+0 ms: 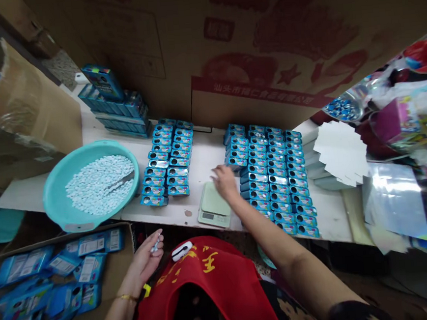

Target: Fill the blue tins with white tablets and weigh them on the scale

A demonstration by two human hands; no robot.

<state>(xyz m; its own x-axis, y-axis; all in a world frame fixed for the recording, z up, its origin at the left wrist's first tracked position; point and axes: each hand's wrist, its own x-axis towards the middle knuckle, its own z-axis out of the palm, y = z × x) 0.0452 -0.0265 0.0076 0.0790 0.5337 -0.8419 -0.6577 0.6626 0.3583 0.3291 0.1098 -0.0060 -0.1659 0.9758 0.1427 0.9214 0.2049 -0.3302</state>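
Note:
My left hand (147, 259) is held palm up in front of my red apron (222, 272), its fingers curled around a few small white tablets (155, 244). My right hand (224, 181) reaches over the far end of a pale green kitchen scale (214, 203), fingers bent together; what they hold, if anything, is hidden. Right of that hand stand packed rows of small blue tins (278, 179) with dark round spots, a few white tablets lying on some. Two shorter rows of similar tins (177, 170) stand left of the scale.
A turquoise basin (53, 192) of tablets with a metal scoop (119, 182) stands at the left. Blue packs (92, 268) fill an open carton below it. A large cardboard box (175, 49) walls off the table's back. White cards (340, 152) are stacked at the right.

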